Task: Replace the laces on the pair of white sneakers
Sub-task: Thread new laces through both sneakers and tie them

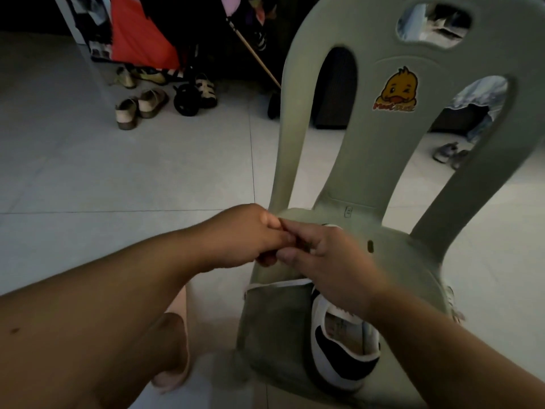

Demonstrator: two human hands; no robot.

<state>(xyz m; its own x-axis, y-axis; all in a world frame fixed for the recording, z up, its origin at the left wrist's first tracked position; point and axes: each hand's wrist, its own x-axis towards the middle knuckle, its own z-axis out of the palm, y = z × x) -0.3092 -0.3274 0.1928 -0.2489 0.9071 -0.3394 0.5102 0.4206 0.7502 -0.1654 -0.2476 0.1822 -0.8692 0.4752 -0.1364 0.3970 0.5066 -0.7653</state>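
We're looking down at a grey-green plastic chair (368, 178), backrest rising toward 1 o'clock w/ a duck sticker (395, 90) on it.

Approx frame centre, over the seat's far-left corner, the left hand (244, 234) comes in from 8 o'clock and the right hand (333, 261) from 4 o'clock, and they touch. The fingers (298, 231) of both are curled in tight, tips pressed together btwn the hands, right index against left thumb. What they pinch is hidden by knuckles + blur, so we can't tell whether anything is held.

Just below the hands, at their 6 o'clock, a white lace (274, 285) lies across the seat from its left edge toward the sneaker (339, 346), its right end passing under the right wrist. The sneaker, white w/ black panels, sits on the seat at the frame's 5 o'clock, opening up, heel end nearest us, front part covered by the right hand and forearm. A pale shape at the seat's right edge is too blurred to name.

On the tiled floor (118, 178) at 7 o'clock, beside the chair, we see a foot (165, 340) in a pink slipper (169, 382). Well apart at 10 to 11 o'clock are beige shoes (138, 109) and black sandals (194, 95), below hanging clothes incl. a red cloth (138, 33), w/ a thin stick (256, 59) leaning nearby. Through the backrest gap at 3 o'clock, grey shoes (448, 154) sit on the floor.
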